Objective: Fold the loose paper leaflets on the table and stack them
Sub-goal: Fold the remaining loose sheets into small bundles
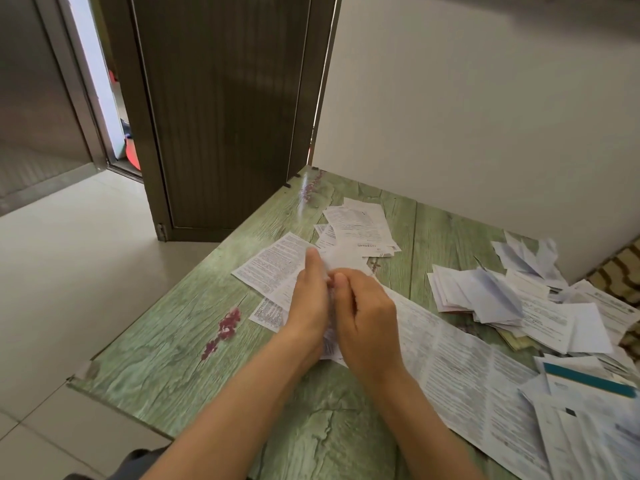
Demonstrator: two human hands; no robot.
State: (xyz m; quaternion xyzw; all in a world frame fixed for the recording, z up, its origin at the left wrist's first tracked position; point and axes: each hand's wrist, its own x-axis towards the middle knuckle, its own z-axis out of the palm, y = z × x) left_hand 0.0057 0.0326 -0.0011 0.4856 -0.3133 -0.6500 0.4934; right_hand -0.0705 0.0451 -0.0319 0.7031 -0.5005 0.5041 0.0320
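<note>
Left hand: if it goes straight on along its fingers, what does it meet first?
Probably the small heap of leaflets at the far side of the table, just beyond the left hand. Depth is unclear, so it might pass above them.

Soft daylight, mild blur, wide-angle warp

Pale green wood-grain table with purple flower prints; white leaflets carry grey text.
</note>
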